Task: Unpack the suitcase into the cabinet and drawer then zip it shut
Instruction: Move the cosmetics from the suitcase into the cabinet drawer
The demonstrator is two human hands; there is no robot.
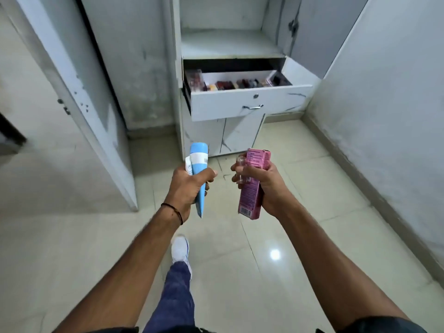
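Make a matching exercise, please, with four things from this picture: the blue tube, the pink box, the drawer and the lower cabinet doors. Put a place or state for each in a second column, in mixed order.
Things
1. blue tube
2. pink box
3. drawer
4. lower cabinet doors

Places or states
A. held in the right hand
B. pulled open, with small items inside
C. held in the left hand
D. closed

Pairs: 1-C, 2-A, 3-B, 4-D
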